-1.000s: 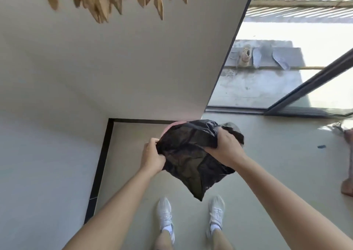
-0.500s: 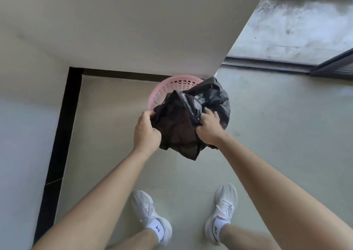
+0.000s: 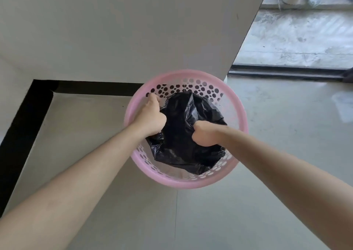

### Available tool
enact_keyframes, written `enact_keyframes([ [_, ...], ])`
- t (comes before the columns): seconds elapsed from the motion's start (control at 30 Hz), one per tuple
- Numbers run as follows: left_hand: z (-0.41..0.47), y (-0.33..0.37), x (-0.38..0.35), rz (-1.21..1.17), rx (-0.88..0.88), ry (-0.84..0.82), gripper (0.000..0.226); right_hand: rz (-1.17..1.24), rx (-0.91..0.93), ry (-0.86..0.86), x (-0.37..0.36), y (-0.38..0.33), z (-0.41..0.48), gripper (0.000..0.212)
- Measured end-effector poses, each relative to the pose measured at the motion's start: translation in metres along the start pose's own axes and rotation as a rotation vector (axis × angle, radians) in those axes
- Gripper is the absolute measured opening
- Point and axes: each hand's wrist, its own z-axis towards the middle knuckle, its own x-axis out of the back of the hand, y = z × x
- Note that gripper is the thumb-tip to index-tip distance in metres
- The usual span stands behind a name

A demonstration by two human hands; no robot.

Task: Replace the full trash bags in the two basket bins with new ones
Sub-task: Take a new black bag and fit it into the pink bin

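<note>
black trash bag: crumpled inside the pink basket bin, stretched between the two sets of fingers and sagging beneath them toward the near wall
pink basket bin: round and perforated, on the floor by the wall corner, its rim ringing both hands
left hand: fingers curled on the bag's left edge, tips close to the bin's far-left inner wall
right hand: fingers clenched round a bunch of the bag's right side
floor: pale grey, glossy, beneath the bin
</note>
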Motion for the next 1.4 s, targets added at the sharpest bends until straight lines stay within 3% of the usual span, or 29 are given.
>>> enact_keyframes([
  [0.13,0.011,0.002,-0.002,0.214,-0.050,-0.007,0.061,-0.238,0.014,-0.007,0.008,-0.004,0.004,0.015],
  [0.2,0.007,0.010,0.007,0.271,-0.120,0.045,0.059,-0.242,0.058,0.080,0.022,-0.003,-0.008,0.018],
  [0.33,-0.022,0.013,0.039,0.045,-0.223,0.260,0.040,0.029,0.124,0.384,0.043,0.001,-0.043,0.020],
  [0.4,-0.031,0.003,0.048,0.068,-0.276,0.478,0.039,0.090,0.142,0.598,0.046,0.012,-0.054,0.020],
  [0.5,-0.029,-0.020,0.062,0.206,-0.311,0.780,0.035,-0.002,0.163,0.904,0.050,0.035,-0.064,0.014],
  [0.57,-0.021,-0.032,0.073,0.227,-0.264,0.806,0.032,-0.128,0.173,1.012,0.057,0.050,-0.064,0.017],
  [0.73,-0.011,-0.049,0.079,0.179,-0.323,0.666,0.018,-0.343,0.352,0.974,0.065,0.068,-0.065,0.035],
  [0.9,0.012,-0.053,0.076,-0.127,-0.269,0.528,0.027,-0.350,0.473,1.052,0.066,0.057,-0.048,0.040],
  [0.97,0.021,-0.051,0.077,-0.291,-0.214,0.472,0.023,-0.325,0.400,1.123,0.072,0.054,-0.034,0.041],
  [1.13,0.043,-0.044,0.074,-0.758,0.045,0.282,0.007,0.077,-0.025,1.039,0.100,0.047,-0.008,0.046],
  [1.27,0.050,-0.038,0.057,-0.912,0.126,0.111,0.016,0.336,-0.076,0.884,0.104,0.053,0.015,0.047],
  [1.4,0.052,-0.036,0.056,-1.046,0.087,-0.195,0.028,0.598,-0.117,0.744,0.107,0.059,0.025,0.037],
])
